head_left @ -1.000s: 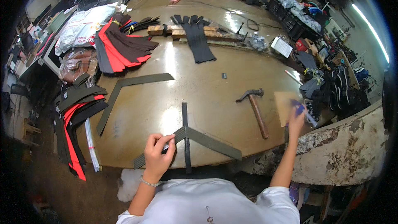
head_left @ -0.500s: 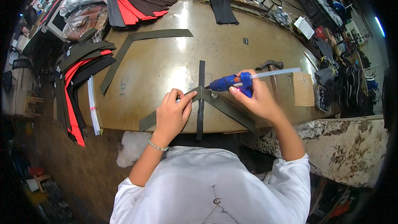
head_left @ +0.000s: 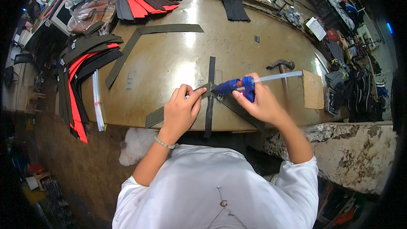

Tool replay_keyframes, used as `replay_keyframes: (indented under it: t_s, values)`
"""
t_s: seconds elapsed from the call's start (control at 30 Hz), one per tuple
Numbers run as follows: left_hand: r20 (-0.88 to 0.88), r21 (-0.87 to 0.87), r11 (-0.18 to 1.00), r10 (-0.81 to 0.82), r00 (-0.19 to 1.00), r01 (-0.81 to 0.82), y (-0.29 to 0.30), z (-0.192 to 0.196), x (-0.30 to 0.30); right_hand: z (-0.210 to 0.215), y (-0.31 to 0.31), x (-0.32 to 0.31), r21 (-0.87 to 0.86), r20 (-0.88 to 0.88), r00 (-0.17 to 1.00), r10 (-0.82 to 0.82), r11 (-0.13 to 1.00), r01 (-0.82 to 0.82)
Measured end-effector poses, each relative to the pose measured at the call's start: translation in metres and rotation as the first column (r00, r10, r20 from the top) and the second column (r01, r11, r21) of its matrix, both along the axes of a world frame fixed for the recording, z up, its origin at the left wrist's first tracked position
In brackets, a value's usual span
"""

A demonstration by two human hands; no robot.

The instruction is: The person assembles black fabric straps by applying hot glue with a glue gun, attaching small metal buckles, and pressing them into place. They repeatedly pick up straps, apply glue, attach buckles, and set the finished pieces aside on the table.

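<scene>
My right hand (head_left: 259,101) is wrapped round a blue glue gun (head_left: 229,86), and a long translucent glue stick (head_left: 277,76) juts out of its back. The gun's nozzle points left, at the bend of a dark olive fabric strip (head_left: 157,118). That strip forms a wide upturned V, its right arm running under the gun towards the table edge. My left hand (head_left: 183,108) pinches the strip just left of the bend. A narrow black strip (head_left: 209,116) lies upright across the bend, its lower end past the table edge. The gun hides part of the joint.
A second bent olive strip (head_left: 127,51) lies at the far left. Stacks of black and red strips (head_left: 78,74) hang over the left edge, beside a bundle of glue sticks (head_left: 98,106). Right of my hand are a hammer (head_left: 284,74) and a brown cardboard piece (head_left: 313,90).
The whole view has shifted slightly. The glue gun's nozzle sits a little closer over the bend; my left hand still pinches the strip in the same place.
</scene>
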State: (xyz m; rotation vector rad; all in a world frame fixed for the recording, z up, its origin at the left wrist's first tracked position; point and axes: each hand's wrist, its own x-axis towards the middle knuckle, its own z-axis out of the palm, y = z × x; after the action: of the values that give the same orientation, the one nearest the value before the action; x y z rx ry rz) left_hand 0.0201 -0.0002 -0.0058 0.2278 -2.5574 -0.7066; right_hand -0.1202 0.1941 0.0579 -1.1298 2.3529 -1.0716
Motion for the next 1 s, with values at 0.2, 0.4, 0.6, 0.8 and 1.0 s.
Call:
replay_keyframes:
  t_s: [0.2,0.4,0.6,0.8,1.0]
  values:
    - [0.034,0.028,1.000,0.009,0.999,-0.010,0.001,0.001,0.000,0.007,0.010,0.020,0.121,0.078,0.997,0.030,0.992,-0.039]
    - [0.019,0.243,0.967,0.067,0.998,-0.070,-0.002,0.000,0.003,-0.008,0.072,-0.006,-0.153,0.370,0.884,-0.285,0.920,0.360]
    - [-0.267,0.944,0.261,0.237,0.934,0.204,-0.028,0.004,0.007,-0.062,0.209,-0.100,-0.311,-0.383,0.044,-0.923,0.173,0.934]
    - [-0.326,0.849,-0.403,0.107,0.939,0.341,-0.021,0.023,0.001,0.012,0.186,-0.024,0.336,-0.489,0.347,-0.800,0.194,0.922]
    - [-0.374,0.882,-0.301,0.019,0.927,0.362,0.018,0.044,-0.013,-0.008,-0.023,0.072,-0.344,0.567,0.823,-0.032,0.898,0.273]
